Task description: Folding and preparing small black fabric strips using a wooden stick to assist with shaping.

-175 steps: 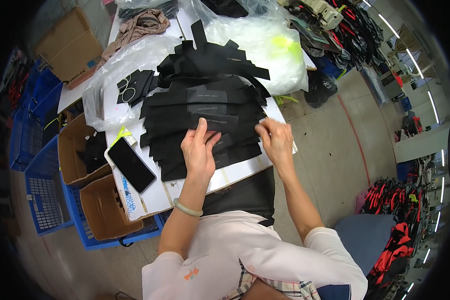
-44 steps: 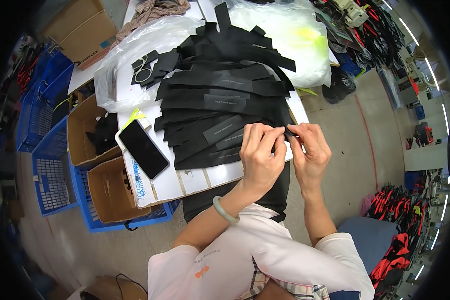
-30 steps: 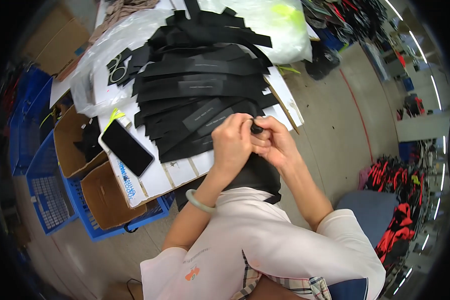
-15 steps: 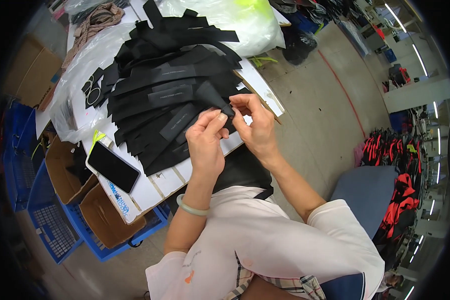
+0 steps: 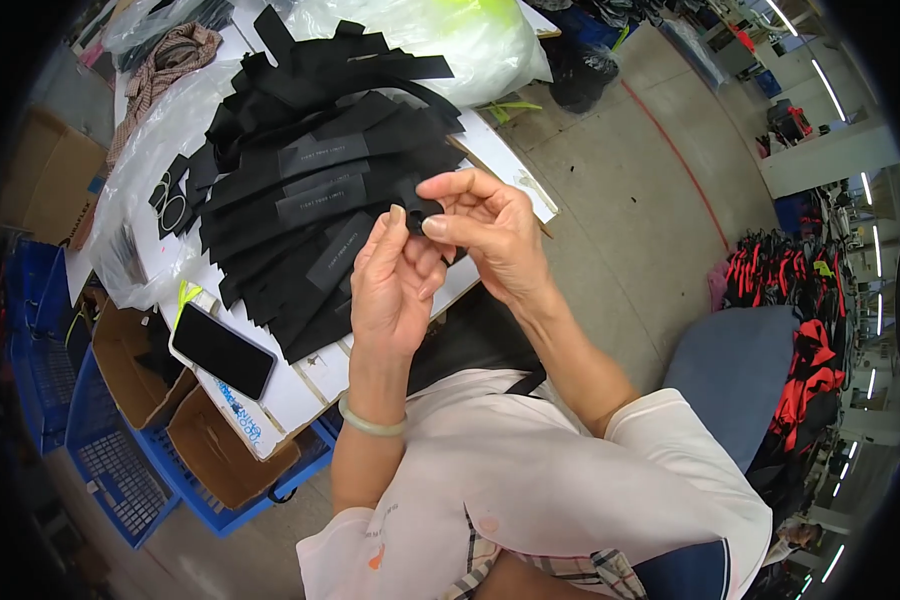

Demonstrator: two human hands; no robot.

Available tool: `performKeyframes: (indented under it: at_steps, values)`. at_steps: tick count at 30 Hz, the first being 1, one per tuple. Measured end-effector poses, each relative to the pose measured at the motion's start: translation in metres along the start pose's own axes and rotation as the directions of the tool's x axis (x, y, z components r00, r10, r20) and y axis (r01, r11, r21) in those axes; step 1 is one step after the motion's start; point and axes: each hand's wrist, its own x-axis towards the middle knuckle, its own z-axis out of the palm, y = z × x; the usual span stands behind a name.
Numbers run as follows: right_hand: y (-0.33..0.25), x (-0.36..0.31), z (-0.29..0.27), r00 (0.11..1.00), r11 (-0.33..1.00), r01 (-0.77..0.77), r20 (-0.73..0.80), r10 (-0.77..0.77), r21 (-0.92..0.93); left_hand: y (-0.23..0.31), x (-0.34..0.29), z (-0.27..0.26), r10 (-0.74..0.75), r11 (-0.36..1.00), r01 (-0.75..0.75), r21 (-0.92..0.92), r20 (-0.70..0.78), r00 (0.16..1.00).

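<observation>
Above the near edge of a white table (image 5: 288, 384), both my hands pinch a black fabric strip (image 5: 419, 211). My left hand (image 5: 390, 285) grips it between thumb and fingers, with a pale bangle on that wrist. On the other side my right hand (image 5: 500, 240) closes thumb and forefinger on the strip's end. The fingers partly hide the strip. Just beyond the hands lies a fanned pile of black fabric strips (image 5: 260, 215), several with a dark printed panel in the middle.
A smartphone (image 5: 223, 350) lies at the table's left corner. Clear plastic bags (image 5: 410, 45) lie behind the pile. Blue crates (image 5: 120, 475) and an open cardboard box (image 5: 225, 450) stand lower left. At right are a grey-blue padded surface (image 5: 730, 375) and red-and-black garments (image 5: 810, 375).
Both hands have shifted slightly left with the strip between them. My left hand has turned more palm-up, and the strip now shows less between the fingers. The whole view has moved slightly.
</observation>
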Motion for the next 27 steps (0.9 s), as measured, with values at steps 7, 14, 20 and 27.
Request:
performKeyframes:
  at_steps: [7, 14, 20, 27]
  values:
    - [0.011, 0.003, 0.012, 0.974, 0.935, 0.144, -0.117, -0.191, -0.324, -0.004, 0.003, -0.010, 0.251, 0.943, -0.242, 0.227, -0.011, 0.968]
    - [0.026, -0.002, 0.014, 0.948, 0.857, 0.233, -0.091, -0.306, -0.459, -0.008, 0.001, -0.011, 0.351, 0.879, -0.300, 0.371, -0.077, 0.933]
    - [0.020, 0.008, 0.004, 0.973, 0.945, -0.187, -0.081, 0.216, 0.267, 0.008, -0.002, -0.015, 0.333, 0.888, -0.291, 0.356, -0.063, 0.941]
    - [0.020, 0.002, -0.005, 0.878, 0.755, -0.456, 0.378, 0.295, 0.471, 0.013, -0.017, -0.016, 0.161, 0.968, -0.159, 0.192, 0.002, 0.987]
